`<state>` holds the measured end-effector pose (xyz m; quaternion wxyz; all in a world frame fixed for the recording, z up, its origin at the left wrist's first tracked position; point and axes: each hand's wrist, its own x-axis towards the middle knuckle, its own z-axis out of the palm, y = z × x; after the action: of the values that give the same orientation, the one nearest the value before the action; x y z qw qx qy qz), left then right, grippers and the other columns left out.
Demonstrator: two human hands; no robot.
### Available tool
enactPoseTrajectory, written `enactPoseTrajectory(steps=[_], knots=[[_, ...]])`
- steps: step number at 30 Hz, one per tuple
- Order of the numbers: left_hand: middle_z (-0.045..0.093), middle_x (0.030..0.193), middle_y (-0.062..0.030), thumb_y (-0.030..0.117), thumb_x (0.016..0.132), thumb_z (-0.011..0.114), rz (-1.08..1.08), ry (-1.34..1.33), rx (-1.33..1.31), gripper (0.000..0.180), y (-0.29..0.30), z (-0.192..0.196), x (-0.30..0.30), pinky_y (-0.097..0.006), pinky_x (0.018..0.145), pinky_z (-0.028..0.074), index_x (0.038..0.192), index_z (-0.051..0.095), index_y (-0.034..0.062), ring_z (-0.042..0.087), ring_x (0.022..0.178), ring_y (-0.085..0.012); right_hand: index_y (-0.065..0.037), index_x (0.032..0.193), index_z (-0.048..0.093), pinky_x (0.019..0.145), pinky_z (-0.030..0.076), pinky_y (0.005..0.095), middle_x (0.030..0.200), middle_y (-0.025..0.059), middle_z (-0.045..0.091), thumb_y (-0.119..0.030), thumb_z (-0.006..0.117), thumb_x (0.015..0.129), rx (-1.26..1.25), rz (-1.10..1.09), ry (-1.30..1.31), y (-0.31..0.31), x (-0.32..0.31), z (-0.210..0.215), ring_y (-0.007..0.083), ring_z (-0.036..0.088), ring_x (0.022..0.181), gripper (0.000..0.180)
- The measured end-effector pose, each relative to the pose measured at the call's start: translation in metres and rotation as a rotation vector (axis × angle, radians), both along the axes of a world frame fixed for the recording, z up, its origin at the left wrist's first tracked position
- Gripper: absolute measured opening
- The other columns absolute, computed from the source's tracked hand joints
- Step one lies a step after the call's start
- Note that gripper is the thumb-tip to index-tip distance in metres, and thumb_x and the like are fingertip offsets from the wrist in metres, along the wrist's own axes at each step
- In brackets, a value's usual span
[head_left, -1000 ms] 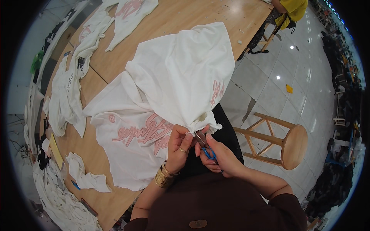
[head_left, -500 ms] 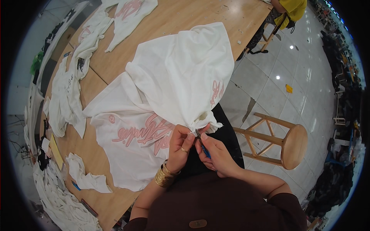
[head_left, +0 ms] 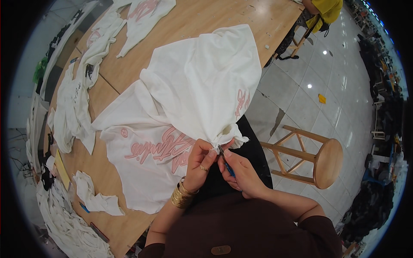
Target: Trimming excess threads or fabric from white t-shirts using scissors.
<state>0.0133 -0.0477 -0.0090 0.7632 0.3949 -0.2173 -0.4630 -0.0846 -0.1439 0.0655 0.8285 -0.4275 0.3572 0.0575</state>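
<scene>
A white garment (head_left: 193, 81) with pink raised lettering lies spread over the table edge, its gathered end drawn toward me. My left hand (head_left: 200, 162), with a ring and gold bangles on its wrist, pinches the edge of that end between thumb and fingers. Closed around a pair of thread snips (head_left: 228, 165) with blue on the handle, my right hand (head_left: 244, 171) sits just beside it. The blades' dark tips reach the cloth by my left fingertips. Whether they cut into anything is too small to tell.
More white garments (head_left: 73, 112) lie along the wooden table's (head_left: 124, 75) left side. A small white cloth piece (head_left: 98, 200) and a white fabric heap (head_left: 71, 223) are nearer me. On the right stands a wooden stool (head_left: 329, 163). Someone in yellow (head_left: 327, 13) sits at the far corner.
</scene>
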Motion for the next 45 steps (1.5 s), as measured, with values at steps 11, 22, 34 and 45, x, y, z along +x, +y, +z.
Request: enactPoseTrajectory(steps=[11,22,34,45], knots=[[0.056,0.101,-0.0208,0.016,0.091,0.044,0.07,0.262,0.052,0.011,0.002,0.005,-0.004,-0.032,0.067,0.046,0.092,0.035,0.0096,0.054,0.063,-0.0194,-0.007,0.079,0.045,0.033,0.019,0.0199,0.047,-0.0029,0.03,-0.04,0.028,0.097,0.088,0.018,0.019,-0.004,0.0,0.004,0.0052,0.023,0.035,0.041],[0.044,0.121,-0.0344,0.015,0.089,0.044,0.01,0.322,-0.045,0.012,-0.001,0.012,0.001,-0.037,0.091,0.043,0.092,0.035,0.0091,0.062,0.068,-0.0252,-0.007,0.08,0.044,0.033,0.019,0.0189,0.047,-0.0035,0.03,-0.04,0.026,0.097,0.103,0.092,0.004,-0.004,-0.002,0.004,0.0043,0.023,0.035,0.042],[0.053,0.112,-0.0257,0.013,0.087,0.044,0.016,0.281,0.021,0.01,0.003,0.007,0.0,-0.04,0.094,0.04,0.088,0.035,0.0078,0.06,0.091,-0.0266,-0.007,0.079,0.044,0.033,0.019,0.0194,0.047,-0.0029,0.03,-0.043,0.027,0.097,0.108,0.046,0.021,-0.004,0.003,0.005,0.005,0.023,0.034,0.043],[0.045,0.12,-0.0308,0.015,0.087,0.045,0.016,0.358,-0.044,0.013,-0.002,0.014,0.002,-0.04,0.096,0.039,0.09,0.034,0.0078,0.049,0.112,-0.035,-0.007,0.08,0.043,0.033,0.019,0.0196,0.047,-0.0031,0.029,-0.044,0.025,0.096,0.14,0.122,0.034,-0.006,-0.002,0.007,0.0051,0.022,0.034,0.044]])
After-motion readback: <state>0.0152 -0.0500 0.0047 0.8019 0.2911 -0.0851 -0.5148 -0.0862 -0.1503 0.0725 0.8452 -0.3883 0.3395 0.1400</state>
